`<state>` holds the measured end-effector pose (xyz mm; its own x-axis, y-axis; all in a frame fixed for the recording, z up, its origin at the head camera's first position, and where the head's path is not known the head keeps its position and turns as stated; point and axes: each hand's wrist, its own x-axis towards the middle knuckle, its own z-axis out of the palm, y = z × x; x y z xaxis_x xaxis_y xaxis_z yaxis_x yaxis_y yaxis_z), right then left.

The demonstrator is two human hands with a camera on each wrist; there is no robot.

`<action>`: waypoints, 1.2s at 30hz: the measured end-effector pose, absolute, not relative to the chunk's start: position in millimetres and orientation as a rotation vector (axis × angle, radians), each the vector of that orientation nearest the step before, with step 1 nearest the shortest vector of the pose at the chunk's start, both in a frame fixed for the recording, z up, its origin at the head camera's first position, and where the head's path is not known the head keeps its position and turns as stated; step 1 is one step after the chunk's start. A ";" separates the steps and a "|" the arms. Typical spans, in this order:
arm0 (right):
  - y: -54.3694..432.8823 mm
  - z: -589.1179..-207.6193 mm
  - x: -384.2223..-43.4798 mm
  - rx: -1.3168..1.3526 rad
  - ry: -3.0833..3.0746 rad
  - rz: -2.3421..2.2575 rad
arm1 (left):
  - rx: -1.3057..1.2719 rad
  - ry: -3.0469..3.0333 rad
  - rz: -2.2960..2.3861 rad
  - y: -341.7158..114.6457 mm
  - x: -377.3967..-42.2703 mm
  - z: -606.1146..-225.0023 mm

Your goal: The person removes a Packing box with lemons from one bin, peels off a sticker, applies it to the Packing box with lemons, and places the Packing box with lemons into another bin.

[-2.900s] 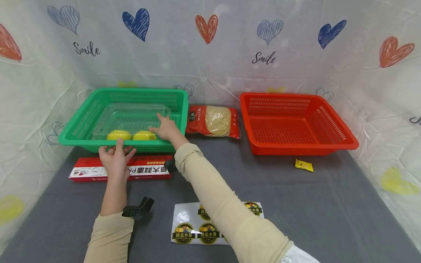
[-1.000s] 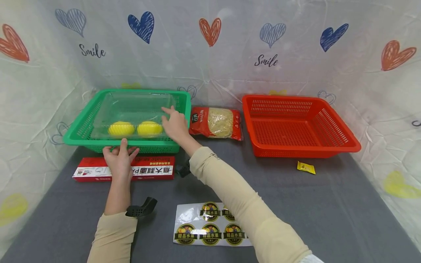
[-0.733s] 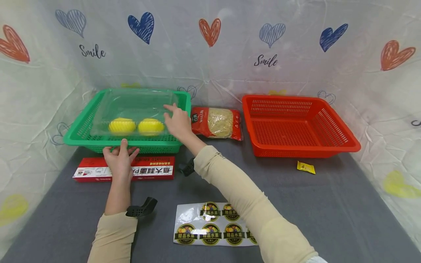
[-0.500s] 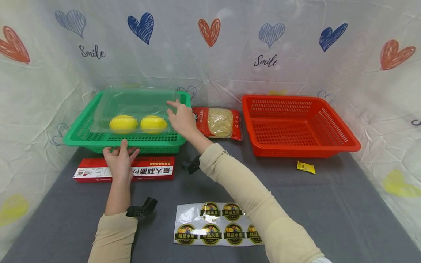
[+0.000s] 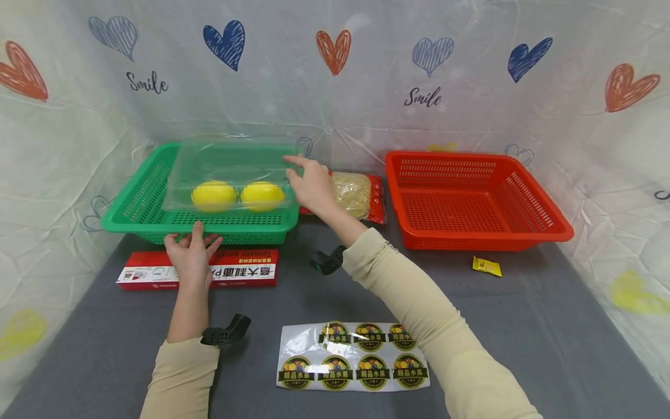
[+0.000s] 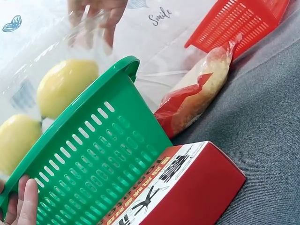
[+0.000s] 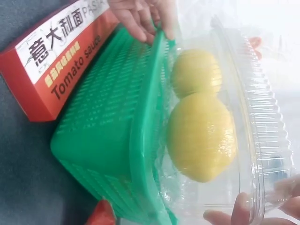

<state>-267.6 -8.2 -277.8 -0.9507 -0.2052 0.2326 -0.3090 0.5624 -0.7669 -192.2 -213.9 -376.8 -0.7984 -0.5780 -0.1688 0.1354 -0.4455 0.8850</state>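
From my feed, the clear container (image 5: pixel 209 164) with two lemons (image 5: pixel 214 196) inside lies over the green basket (image 5: pixel 137 181), its long axis running left to right, so it stretches leftward from the right hand (image 5: pixel 313 185), the nearer of the two to its end. I see that hand pinching the container's right end, thumb and fingers narrowed on the edge. The left hand (image 5: pixel 189 256) grips the basket's front rim, just in front of the container. I can't tell whether the container touches the rim anywhere.
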 end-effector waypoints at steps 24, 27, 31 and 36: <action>70.9 -261.2 -237.0 0.498 -2.621 1.322 | 0.610 -1.360 -2.246 -214.1 -188.9 -376.1; 81.9 -260.2 -232.7 0.503 -2.604 1.329 | 0.610 -1.352 -2.255 -214.4 -187.9 -375.4; 96.7 -260.7 -226.6 0.504 -2.585 1.307 | 0.597 -1.352 -2.262 -213.4 -187.1 -374.1; 110.6 -260.5 -215.9 0.497 -2.593 1.299 | 0.587 -1.350 -2.262 -213.7 -187.9 -374.2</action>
